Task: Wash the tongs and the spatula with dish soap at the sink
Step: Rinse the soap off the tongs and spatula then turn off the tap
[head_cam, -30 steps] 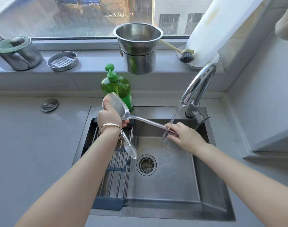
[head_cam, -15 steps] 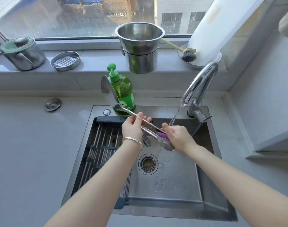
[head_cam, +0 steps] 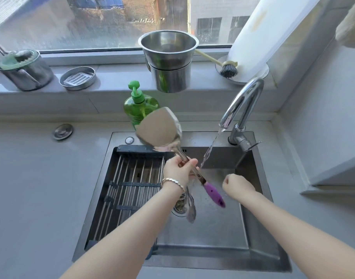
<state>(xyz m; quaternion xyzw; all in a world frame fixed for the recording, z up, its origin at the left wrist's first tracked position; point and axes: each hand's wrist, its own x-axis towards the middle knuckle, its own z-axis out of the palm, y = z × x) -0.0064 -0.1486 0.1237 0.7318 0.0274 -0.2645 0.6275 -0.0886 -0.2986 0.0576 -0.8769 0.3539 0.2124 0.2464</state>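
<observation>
left hand point(head_cam: 177, 171) is over the sink point(head_cam: 223, 234), fingers and thumb wrapped round the metal shaft of the spatula point(head_cam: 159, 132). the spatula is tilted, with its broad steel blade up and away from the hand, in front of the green dish soap bottle point(head_cam: 137, 107), and its purple handle angled down toward the right hand. i see the tongs point(head_cam: 190, 206) hanging from under the same left hand, tips down over the drain point(head_cam: 178, 208), arms close together. the wrist hides how they are held, so i cannot tell the grip. a metal bracelet point(head_cam: 172, 182) sits on the left wrist. right hand point(head_cam: 236, 186) is just right of the purple handle and apart from it, fingers curled into a fist, holding nothing. the faucet point(head_cam: 241, 101) stands beyond the right hand and is running. the water stream point(head_cam: 210, 150) slants down between the two hands and ends close by the left fingertips and the spatula shaft. i cannot tell whether it strikes the shaft. left of the left hand, a roll-up drying rack point(head_cam: 130, 184) lies across that side of the sink. far beyond both hands, the window sill carries a stacked steel pot point(head_cam: 168, 57), a dish brush point(head_cam: 229, 70), a white paper towel roll point(head_cam: 259, 35), a steel soap dish point(head_cam: 78, 78) and a steel cup point(head_cam: 23, 70) with a green sponge.
</observation>
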